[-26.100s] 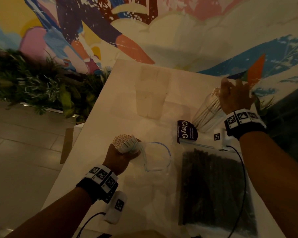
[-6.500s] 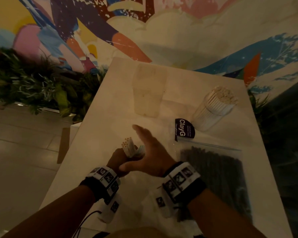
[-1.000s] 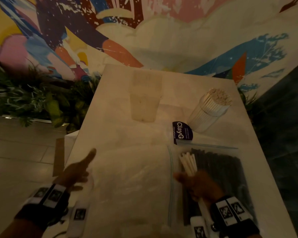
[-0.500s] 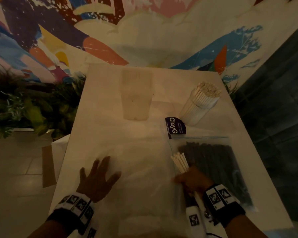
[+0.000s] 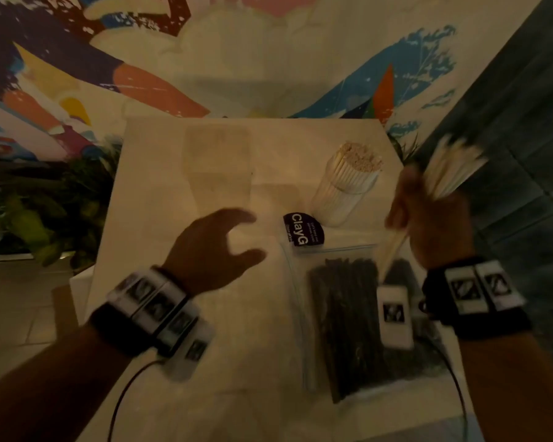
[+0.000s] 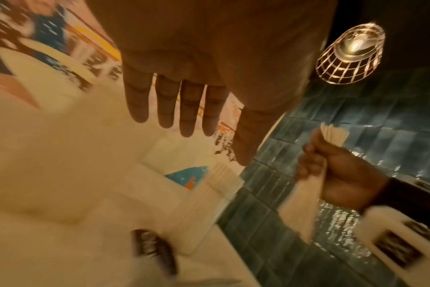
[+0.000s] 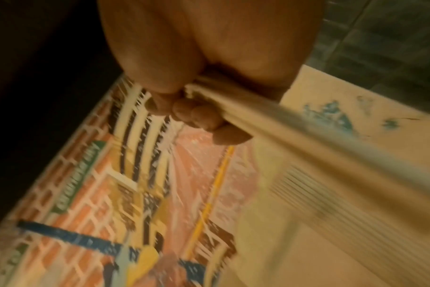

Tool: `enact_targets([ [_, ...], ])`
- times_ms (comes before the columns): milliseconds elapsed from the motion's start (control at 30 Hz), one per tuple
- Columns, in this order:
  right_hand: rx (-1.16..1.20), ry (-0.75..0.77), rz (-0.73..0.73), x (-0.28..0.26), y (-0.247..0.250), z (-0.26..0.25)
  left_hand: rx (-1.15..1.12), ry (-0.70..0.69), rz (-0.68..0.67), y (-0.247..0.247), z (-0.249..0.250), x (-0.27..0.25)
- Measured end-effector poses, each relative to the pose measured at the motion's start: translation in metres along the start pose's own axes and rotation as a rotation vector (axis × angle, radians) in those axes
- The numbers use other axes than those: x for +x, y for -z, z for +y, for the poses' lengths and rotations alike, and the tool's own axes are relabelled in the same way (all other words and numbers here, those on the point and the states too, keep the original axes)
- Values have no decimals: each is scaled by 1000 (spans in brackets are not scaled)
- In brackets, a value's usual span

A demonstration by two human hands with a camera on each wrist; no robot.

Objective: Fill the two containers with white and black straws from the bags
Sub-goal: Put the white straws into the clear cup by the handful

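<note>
Several white straws [image 5: 450, 173] sit clenched in right hand [image 5: 431, 224], beside the full container [image 5: 348, 186]; left hand [image 5: 214, 250] spread, empty.

We stand at a pale table [image 5: 160, 199] in dim, warm light. Behind its far edge rises a painted mural wall [image 5: 243, 55] in orange, blue, yellow and cream. Left of the table grow leafy plants [image 5: 29, 218] above a tiled floor [image 5: 23, 298]. To its right stands a dark teal tiled wall [image 5: 517, 129], where a caged pendant lamp [image 6: 349, 52] glows.
</note>
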State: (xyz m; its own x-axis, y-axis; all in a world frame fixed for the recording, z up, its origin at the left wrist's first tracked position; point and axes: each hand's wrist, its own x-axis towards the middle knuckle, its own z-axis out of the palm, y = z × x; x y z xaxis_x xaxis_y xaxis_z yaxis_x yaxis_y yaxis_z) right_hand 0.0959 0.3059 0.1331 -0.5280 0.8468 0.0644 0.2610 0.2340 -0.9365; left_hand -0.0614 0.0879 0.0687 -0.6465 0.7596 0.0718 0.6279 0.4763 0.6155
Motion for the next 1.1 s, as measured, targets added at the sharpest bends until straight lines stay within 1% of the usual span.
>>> enact_targets([
  [33,130,159,9,18,4,-12,-32,-42,-10,-4,18,20],
  [67,263,266,15,35,7,-24,-53,-69,-26,-9,35,42],
  [100,373,336,28,55,10,-33,-59,-83,-50,-17,49,63],
  [133,426,384,65,72,11,-40,-57,-79,-84,-27,60,83],
  [167,418,409,113,90,11,-45,-51,-59,-124,-37,71,102],
  [200,361,411,145,105,11,-47,-47,-31,-161,-48,79,119],
  [267,301,421,124,129,8,-41,-59,22,-192,-66,92,148],
  [367,409,454,17,147,-4,-21,-157,122,-192,-94,102,176],
  [433,417,417,-75,150,-13,-6,-205,179,-174,-112,104,185],
  [500,502,350,-141,154,-19,9,-237,206,-136,-127,105,189],
  [567,544,324,-162,159,-23,17,-296,230,-91,-133,108,191],
  [633,513,329,-145,162,-22,18,-353,262,-59,-135,109,193],
  [767,592,328,-101,171,-14,18,-319,269,-42,-137,104,195],
  [833,589,364,-98,170,-14,16,-316,265,-43,-138,101,196],
  [1000,582,363,-179,165,-21,15,-291,261,-22,-138,102,197],
  [1100,587,373,-196,162,-22,17,-305,253,-12,-137,102,198],
])
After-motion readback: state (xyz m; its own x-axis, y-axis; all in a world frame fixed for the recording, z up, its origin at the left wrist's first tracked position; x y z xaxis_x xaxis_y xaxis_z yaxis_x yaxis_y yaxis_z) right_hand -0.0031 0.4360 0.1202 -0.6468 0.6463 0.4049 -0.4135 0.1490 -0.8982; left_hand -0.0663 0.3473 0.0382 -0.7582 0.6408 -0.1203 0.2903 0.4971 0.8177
